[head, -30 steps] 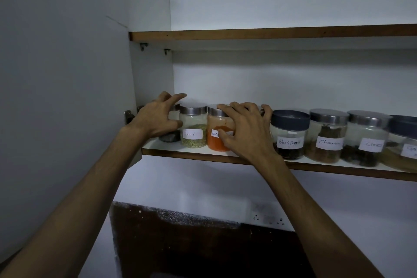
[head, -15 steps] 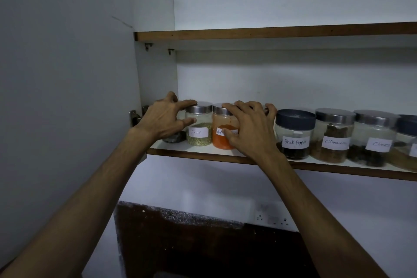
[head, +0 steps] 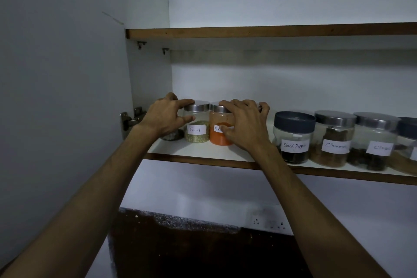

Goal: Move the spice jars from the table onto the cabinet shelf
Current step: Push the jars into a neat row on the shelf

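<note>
Your left hand (head: 163, 117) has barely shifted over the last second: it still cups a dark jar (head: 172, 135), index finger on the fennel jar (head: 197, 123) beside it. Your right hand (head: 244, 125) stays spread over the red jar (head: 220, 126). All stand on the shelf (head: 225, 153), so you're likely only aligning them.

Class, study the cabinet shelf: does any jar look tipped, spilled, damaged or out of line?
Nothing stands out. The steel-lidded fennel jar, orange-powder jar, blue-lidded black pepper jar and steel-lidded cinnamon jar stand upright and lidded, with no spills on the white shelf.
</note>
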